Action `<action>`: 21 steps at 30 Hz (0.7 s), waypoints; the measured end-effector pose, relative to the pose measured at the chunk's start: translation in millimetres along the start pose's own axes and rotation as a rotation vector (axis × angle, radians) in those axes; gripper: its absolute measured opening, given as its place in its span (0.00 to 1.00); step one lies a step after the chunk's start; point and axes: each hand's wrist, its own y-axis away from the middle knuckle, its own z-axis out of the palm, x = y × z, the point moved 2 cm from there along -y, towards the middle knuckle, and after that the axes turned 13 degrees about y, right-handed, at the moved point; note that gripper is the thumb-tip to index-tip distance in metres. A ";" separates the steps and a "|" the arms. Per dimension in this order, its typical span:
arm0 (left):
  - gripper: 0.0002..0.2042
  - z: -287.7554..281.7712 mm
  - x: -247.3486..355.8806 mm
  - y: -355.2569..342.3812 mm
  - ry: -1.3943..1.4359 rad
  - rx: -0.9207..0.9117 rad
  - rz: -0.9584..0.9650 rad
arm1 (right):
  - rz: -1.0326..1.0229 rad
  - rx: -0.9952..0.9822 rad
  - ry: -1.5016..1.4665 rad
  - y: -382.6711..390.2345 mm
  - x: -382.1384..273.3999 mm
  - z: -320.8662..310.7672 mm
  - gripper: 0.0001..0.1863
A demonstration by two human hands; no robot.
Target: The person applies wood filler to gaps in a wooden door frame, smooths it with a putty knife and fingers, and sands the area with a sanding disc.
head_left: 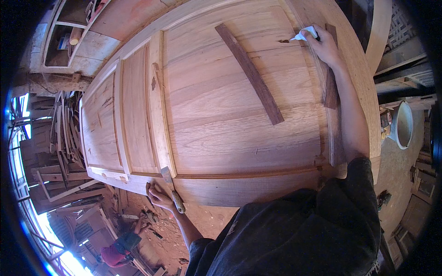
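A large wooden panel door (221,138) lies flat in front of me. My right hand (327,48) grips a small white glue bottle (307,33) near the far right corner. Its thin nozzle points left, at a dark spot (284,41) on the wood. Under that hand and forearm lie dark wood strips (330,87). My left hand (160,198) is at the door's near edge, its fingers curled together; what they hold, if anything, is hidden. Beside it a putty knife (173,191) with a worn handle rests across the edge. A loose dark strip (251,73) lies slantwise on the big panel.
A person (120,246) in red and dark clothes is bent low on the dirt floor at lower left. Scrap wood (64,133) is stacked beyond the door's left end. A white basin (404,125) stands at right. Open shelves (69,41) are at upper left.
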 end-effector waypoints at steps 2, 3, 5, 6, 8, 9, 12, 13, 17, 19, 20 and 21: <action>0.24 -1.5 -0.9 0.3 -0.007 -0.011 0.002 | -0.010 -0.003 0.011 -0.1 -0.3 -0.2 0.21; 0.24 -0.8 -0.3 0.3 -0.011 -0.011 0.004 | -0.013 -0.005 0.017 0.4 -1.1 -0.9 0.21; 0.24 1.7 1.6 0.6 -0.020 -0.012 0.007 | 0.001 -0.020 0.024 1.0 -3.8 -3.4 0.22; 0.24 2.1 1.5 0.4 -0.020 -0.011 0.008 | 0.009 -0.028 0.027 1.2 -4.7 -4.1 0.22; 0.24 1.6 2.8 0.5 -0.023 -0.009 0.012 | 0.000 -0.011 0.025 0.5 -2.7 -2.2 0.23; 0.24 1.7 2.9 0.4 -0.028 -0.003 0.006 | -0.003 -0.002 0.024 0.5 -2.9 -1.9 0.23; 0.24 1.9 3.4 0.3 -0.039 0.011 -0.007 | -0.002 -0.026 0.027 0.5 -3.3 -3.1 0.24; 0.24 2.2 3.5 0.3 -0.042 0.015 -0.008 | 0.002 -0.020 0.028 0.8 -3.6 -3.3 0.24; 0.24 4.7 5.7 0.9 -0.084 -0.003 0.014 | 0.024 -0.004 0.042 1.9 -3.8 -4.2 0.25; 0.25 3.4 4.6 1.2 -0.058 0.001 0.017 | 0.024 0.001 0.051 2.0 -4.1 -4.7 0.24; 0.25 2.9 3.9 1.3 -0.046 0.003 0.018 | 0.018 0.005 0.054 2.1 -4.4 -5.0 0.24; 0.25 3.8 3.2 1.5 -0.025 0.007 0.022 | 0.014 0.009 0.062 2.6 -3.7 -6.6 0.24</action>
